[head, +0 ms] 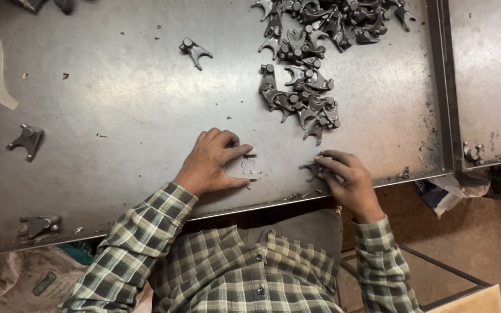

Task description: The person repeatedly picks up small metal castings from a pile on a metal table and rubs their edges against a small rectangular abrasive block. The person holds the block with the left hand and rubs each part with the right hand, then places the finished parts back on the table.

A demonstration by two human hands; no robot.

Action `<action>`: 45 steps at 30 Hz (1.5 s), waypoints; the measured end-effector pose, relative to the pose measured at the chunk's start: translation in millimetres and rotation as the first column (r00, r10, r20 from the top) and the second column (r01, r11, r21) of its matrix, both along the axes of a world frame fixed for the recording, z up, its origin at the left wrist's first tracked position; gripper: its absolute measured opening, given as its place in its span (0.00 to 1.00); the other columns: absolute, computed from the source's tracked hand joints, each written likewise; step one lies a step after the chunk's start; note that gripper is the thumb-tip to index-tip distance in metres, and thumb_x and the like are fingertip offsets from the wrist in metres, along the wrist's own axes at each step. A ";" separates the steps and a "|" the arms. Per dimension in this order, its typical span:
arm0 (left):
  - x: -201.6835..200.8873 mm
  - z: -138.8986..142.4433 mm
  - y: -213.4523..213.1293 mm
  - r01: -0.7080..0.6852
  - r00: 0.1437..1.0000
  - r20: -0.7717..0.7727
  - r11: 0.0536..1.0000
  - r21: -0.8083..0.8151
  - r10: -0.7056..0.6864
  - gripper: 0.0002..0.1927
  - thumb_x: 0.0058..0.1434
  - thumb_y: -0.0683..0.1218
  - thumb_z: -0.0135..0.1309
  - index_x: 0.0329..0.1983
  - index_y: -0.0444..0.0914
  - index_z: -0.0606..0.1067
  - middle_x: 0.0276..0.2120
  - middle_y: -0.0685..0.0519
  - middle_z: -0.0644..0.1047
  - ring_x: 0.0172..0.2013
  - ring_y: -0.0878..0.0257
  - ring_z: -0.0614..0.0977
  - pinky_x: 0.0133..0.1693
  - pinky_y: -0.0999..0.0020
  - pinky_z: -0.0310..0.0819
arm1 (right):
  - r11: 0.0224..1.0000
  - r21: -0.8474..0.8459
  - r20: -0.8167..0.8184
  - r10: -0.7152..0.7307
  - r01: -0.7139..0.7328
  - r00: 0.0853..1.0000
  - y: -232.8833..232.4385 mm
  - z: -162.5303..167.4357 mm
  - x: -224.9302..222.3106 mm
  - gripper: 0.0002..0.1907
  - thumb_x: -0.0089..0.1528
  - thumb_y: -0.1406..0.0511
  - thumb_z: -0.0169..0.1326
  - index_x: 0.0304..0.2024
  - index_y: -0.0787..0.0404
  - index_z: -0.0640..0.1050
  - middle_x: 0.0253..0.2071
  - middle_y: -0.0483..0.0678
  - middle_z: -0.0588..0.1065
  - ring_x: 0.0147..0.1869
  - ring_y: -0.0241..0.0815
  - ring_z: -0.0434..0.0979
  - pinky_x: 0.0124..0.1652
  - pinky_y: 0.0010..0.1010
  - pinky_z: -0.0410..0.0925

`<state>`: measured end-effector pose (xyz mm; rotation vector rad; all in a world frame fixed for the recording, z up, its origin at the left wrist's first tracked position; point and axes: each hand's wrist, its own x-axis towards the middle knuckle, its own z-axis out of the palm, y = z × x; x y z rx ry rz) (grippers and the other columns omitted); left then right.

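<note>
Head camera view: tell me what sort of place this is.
Probably a small metalworking or parts-sorting workshop. A worn steel table carries a heap of dark forked metal castings, with metal chips scattered about. The right hand grips one casting; the left hand rests flat on the table.

steel table [117,104] seen scuffed, grit scattered | heap of dark forked castings [308,64] piled far right | single casting [195,52] laid far centre | another casting [26,141] set at left | second steel surface [491,75] placed at right | printed sack [24,281] seen near left
</note>
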<state>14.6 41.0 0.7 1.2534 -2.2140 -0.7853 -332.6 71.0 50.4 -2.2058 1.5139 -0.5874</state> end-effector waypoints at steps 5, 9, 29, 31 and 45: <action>2.5 -1.7 0.5 -0.008 1.000 0.008 0.999 -0.031 0.008 0.37 0.39 0.65 0.73 0.53 0.48 0.82 0.45 0.54 0.74 0.47 0.57 0.72 0.54 0.57 0.68 | 0.992 0.095 0.105 -0.090 0.080 0.990 -2.9 1.3 38.4 0.16 0.56 0.70 0.65 0.48 0.60 0.82 0.51 0.54 0.77 0.50 0.47 0.81 0.46 0.32 0.75; 1.7 -0.6 0.5 0.002 1.000 0.019 1.000 -0.018 -0.001 0.37 0.40 0.64 0.73 0.53 0.47 0.82 0.45 0.54 0.74 0.47 0.57 0.72 0.54 0.57 0.68 | 0.999 -0.019 0.133 0.052 -0.050 0.990 -6.8 -1.4 67.1 0.16 0.57 0.70 0.65 0.48 0.62 0.81 0.48 0.53 0.78 0.51 0.50 0.79 0.48 0.36 0.74; 0.1 5.4 0.5 0.022 1.000 -0.004 0.999 0.046 -0.021 0.38 0.40 0.60 0.73 0.56 0.47 0.80 0.49 0.52 0.74 0.51 0.54 0.70 0.57 0.56 0.67 | 0.983 -0.018 0.150 0.183 -0.183 0.972 -14.8 -11.4 85.3 0.16 0.55 0.70 0.66 0.46 0.61 0.82 0.46 0.51 0.78 0.50 0.51 0.78 0.47 0.37 0.73; 0.9 3.6 0.5 0.035 0.999 0.000 0.997 0.062 -0.035 0.38 0.41 0.61 0.73 0.57 0.46 0.80 0.49 0.52 0.74 0.52 0.54 0.71 0.58 0.56 0.67 | 0.982 -0.022 0.155 0.190 -0.189 0.969 -15.2 -11.1 87.2 0.16 0.55 0.70 0.65 0.46 0.61 0.82 0.46 0.52 0.78 0.50 0.51 0.78 0.47 0.38 0.73; 4.8 2.3 -0.7 0.037 0.999 -0.022 0.999 0.033 -0.036 0.38 0.43 0.58 0.72 0.58 0.44 0.78 0.53 0.49 0.73 0.55 0.51 0.70 0.59 0.54 0.67 | 0.986 -0.128 0.120 0.126 -0.110 0.985 -16.5 8.3 86.2 0.16 0.53 0.73 0.65 0.44 0.62 0.80 0.44 0.52 0.77 0.48 0.52 0.78 0.46 0.40 0.71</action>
